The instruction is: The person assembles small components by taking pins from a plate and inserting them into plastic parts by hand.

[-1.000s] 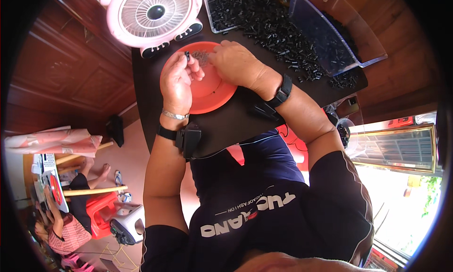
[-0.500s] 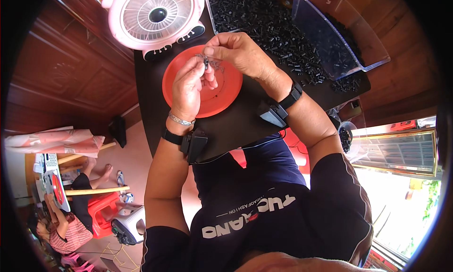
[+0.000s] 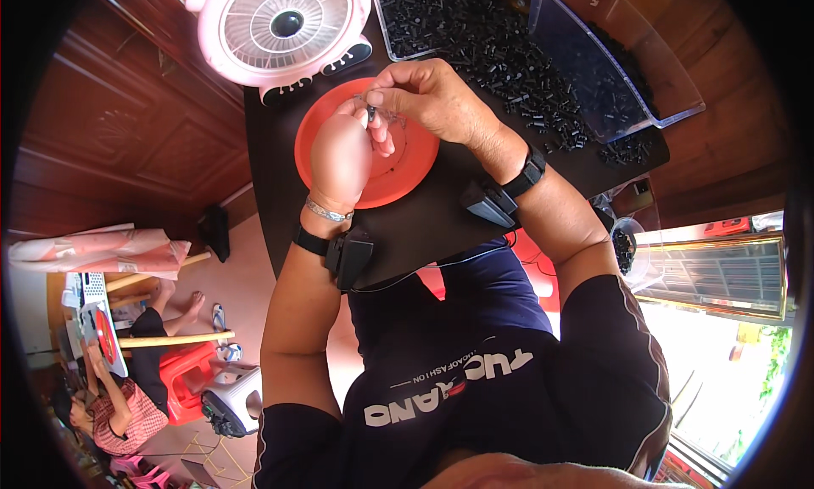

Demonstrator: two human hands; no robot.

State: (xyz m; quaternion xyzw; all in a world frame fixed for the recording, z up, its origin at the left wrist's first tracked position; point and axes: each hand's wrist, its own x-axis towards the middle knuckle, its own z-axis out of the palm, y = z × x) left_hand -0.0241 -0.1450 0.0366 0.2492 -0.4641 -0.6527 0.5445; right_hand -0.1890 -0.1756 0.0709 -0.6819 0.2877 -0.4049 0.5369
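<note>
We hold both hands together above the orange plate (image 3: pixel 398 179), which lies on the dark table (image 3: pixel 424 226) just in front of our chest. Our left hand (image 3: pixel 341 154) is curled, knuckles toward the camera, its fingertips pinched on a small black part (image 3: pixel 371 113) at the top of the fist. Our right hand (image 3: pixel 424 95) comes in from the right and its fingertips close on the same small part, so the two hands touch there, over the far half of the plate. The part is too small for us to tell its shape beyond a short dark piece with a pale end. We wear a dark band with a black box on each wrist, and a thin silver bracelet (image 3: pixel 326 211) sits on the left wrist just above its band. Beyond the plate, touching its far rim in the view, stands a pink fan (image 3: pixel 284 27) facing up. To the right of the fan a heap of small black parts (image 3: pixel 509 56) spreads over the table, some in a clear tray (image 3: pixel 390 31) and some under a clear plastic bin (image 3: pixel 627 73) that lies tilted at the table's right end. Far off at the lower left, another person sits on the floor by a red stool (image 3: pixel 182 383).
</note>
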